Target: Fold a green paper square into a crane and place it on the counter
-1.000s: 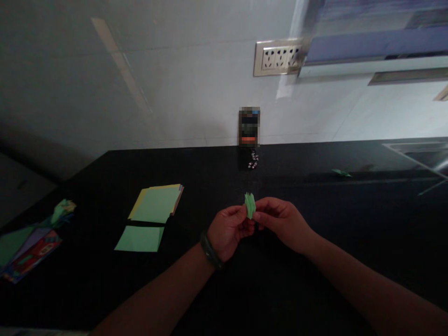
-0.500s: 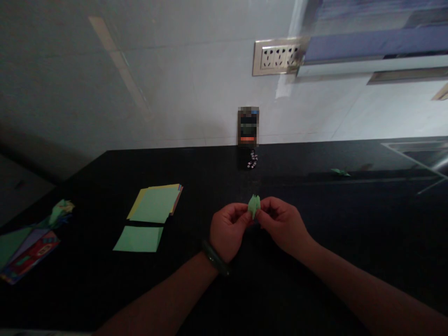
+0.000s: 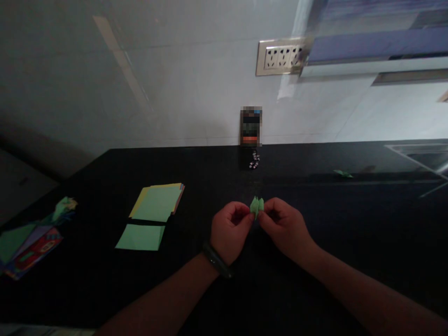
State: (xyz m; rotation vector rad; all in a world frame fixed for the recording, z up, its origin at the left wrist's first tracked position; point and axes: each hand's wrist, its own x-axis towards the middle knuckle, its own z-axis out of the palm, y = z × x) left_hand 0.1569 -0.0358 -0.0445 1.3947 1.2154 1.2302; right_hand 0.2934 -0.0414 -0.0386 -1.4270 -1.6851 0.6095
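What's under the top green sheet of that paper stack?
More sheets lie under the green sheet: a yellow edge shows at its left, orange and blue edges at its right. Their number is covered.

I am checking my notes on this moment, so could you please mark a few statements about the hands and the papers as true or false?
1. The left hand and the right hand both pinch the small folded green paper in their fingers. True.
2. A band sits on the right wrist. False: the dark wristband is on the left wrist.
3. A stack of coloured sheets lies on the dark counter, to the left of the hands. True.
4. The lone green sheet lies on top of that stack. False: the single green sheet lies apart from it, nearer the person.
5. A socket panel is set in the wall. True.
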